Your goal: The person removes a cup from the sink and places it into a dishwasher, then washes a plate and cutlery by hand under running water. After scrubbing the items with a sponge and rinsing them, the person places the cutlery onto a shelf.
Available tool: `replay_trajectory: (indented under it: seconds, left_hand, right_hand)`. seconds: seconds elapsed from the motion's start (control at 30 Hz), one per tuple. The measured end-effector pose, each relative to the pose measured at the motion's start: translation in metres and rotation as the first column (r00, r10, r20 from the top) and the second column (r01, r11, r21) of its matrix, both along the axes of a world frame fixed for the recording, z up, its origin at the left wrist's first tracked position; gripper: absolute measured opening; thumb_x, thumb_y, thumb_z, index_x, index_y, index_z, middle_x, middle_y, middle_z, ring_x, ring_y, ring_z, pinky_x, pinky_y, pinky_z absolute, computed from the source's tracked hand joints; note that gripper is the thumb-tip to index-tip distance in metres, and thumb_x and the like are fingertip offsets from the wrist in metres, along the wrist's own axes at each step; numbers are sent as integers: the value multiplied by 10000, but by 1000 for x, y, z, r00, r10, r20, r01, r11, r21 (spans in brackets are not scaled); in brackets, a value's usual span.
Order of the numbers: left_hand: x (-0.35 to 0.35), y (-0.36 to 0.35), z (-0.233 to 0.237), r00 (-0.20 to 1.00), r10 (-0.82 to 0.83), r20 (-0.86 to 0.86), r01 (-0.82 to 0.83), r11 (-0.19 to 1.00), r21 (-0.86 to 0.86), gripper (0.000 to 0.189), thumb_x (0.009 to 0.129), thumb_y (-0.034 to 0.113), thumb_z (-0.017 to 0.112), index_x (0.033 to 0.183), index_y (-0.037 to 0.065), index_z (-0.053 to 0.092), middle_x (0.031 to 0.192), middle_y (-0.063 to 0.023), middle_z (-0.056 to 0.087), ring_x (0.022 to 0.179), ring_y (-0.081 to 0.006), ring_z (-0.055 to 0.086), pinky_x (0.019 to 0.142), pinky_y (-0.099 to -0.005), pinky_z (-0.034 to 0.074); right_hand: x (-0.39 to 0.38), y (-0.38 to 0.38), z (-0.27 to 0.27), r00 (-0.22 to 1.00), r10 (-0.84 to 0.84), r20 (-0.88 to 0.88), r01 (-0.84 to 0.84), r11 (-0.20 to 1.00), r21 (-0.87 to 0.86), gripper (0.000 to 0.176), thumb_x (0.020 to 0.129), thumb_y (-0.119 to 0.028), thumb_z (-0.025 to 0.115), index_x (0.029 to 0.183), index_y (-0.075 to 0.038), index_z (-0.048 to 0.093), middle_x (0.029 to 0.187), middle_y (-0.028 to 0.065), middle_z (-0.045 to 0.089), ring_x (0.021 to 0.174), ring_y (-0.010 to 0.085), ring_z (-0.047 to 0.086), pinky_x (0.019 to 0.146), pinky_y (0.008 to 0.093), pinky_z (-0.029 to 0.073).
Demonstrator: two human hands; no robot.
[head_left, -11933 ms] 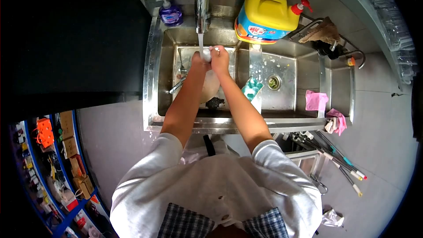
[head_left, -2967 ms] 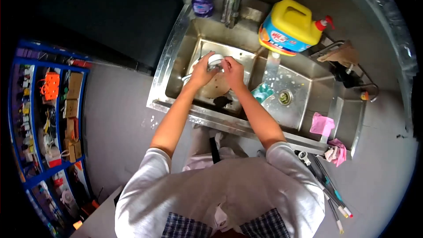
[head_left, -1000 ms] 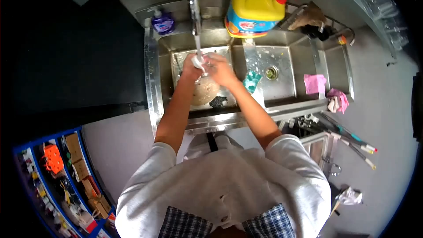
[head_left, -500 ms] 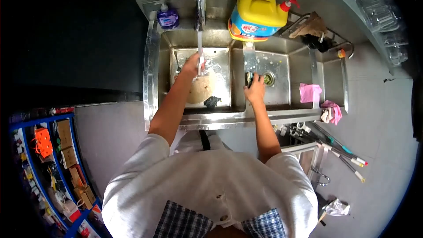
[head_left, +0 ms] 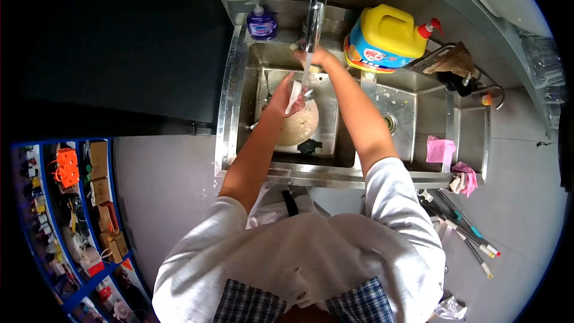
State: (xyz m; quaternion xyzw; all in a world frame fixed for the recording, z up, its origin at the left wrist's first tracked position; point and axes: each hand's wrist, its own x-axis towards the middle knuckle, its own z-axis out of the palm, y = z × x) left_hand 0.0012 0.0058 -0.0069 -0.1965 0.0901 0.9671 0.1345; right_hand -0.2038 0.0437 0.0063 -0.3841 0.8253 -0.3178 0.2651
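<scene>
Reaching up with right hand (head_left: 314,57) to the foot of the faucet (head_left: 315,6). Half a second ago it was down at the sink divider on a teal sponge, which is now out of sight. Fingers lie against the tap base, curl not readable, so cannot tell whether gripping. Left hand (head_left: 282,94) unchanged in role: still closed around small white cup (head_left: 294,96), thumb and fingers wrapped on its side, held in the water stream (head_left: 307,75) over the left basin. Judged as scrubbing set aside and rinsing in hand, with the tap being adjusted one-handed.

Containers:
- Left basin (head_left: 251,113): round tan plate (head_left: 301,125) flat on the bottom just below the cup, dark scrubber (head_left: 309,145) touching its near edge, fork (head_left: 267,84) along the far side.
- Right basin (head_left: 412,134): drain (head_left: 390,122) only, rest hidden by forearm.
- Rim behind: purple soap bottle (head_left: 262,24) left of tap, yellow detergent jug (head_left: 385,36) right of it.
- Wire rack (head_left: 478,87) on the far right: brown rag (head_left: 457,60) draped over it.
- Right ledge: pink cloth (head_left: 441,149).
</scene>
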Motion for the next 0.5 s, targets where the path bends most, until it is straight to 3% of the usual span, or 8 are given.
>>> replay_trajectory:
  seconds: [0.03,0.13,0.23,0.37,0.4,0.43,0.47,0.5]
  left_hand:
    - [1,-1,1,999,-17,-33,17,1000,-1,629,823,542,527,908,-81,515,666,-20,478,506,-101,444,440,-217,354]
    - [-5,-5,-16,1000,4,0,-4,990,142,416,813,459,536,910,55,505,822,-116,502,521,-151,445,441,-247,355]
    - [-7,2,1,991,102,84,-108,992,62,290,782,336,532,898,72,501,933,-163,491,555,-185,443,483,-273,372]
    - [-8,7,17,995,104,13,-104,988,117,364,775,334,473,1008,63,538,996,-156,509,673,-219,472,538,-309,392]
    - [-9,9,23,992,103,-77,-92,988,126,436,795,369,448,1095,67,544,1002,-142,522,747,-235,503,563,-298,393]
    - [-8,12,24,985,129,-115,-116,987,109,459,842,395,434,1146,65,529,1034,-134,542,788,-245,528,582,-297,395]
    - [-10,13,29,986,126,-106,-115,988,108,459,867,395,417,1169,65,518,1051,-130,545,799,-248,531,582,-297,396]
    - [-12,16,34,988,125,-95,-115,988,106,459,893,395,400,1192,64,507,1068,-127,549,811,-252,535,582,-297,397]
  right_hand:
    - [-10,-5,-9,998,-46,-44,48,997,53,468,758,-382,607,980,29,627,983,236,626,928,364,605,802,385,471]
    - [-1,6,45,998,-46,-51,49,997,52,493,775,-397,569,992,42,622,1007,261,606,982,382,579,826,397,462]
    - [-9,-5,17,975,-217,-50,212,973,-88,429,769,-338,580,974,34,635,990,252,617,980,363,588,830,385,458]
    - [33,35,52,914,-344,215,402,834,-378,509,724,-254,625,1133,34,530,1024,213,615,933,316,599,816,331,455]
    - [31,49,17,919,-347,190,394,765,-510,553,744,-253,642,1186,24,458,1062,186,581,909,284,582,796,329,454]
    - [64,70,49,851,-346,395,519,671,-529,472,777,-191,635,1161,23,462,1057,170,569,890,270,578,780,333,454]
    - [77,86,45,859,-367,357,512,628,-586,394,789,-127,635,1123,12,481,993,155,574,864,256,575,764,333,457]
    - [93,105,51,876,-444,187,474,725,-501,332,761,-78,630,1067,7,535,990,157,565,876,278,568,779,341,455]
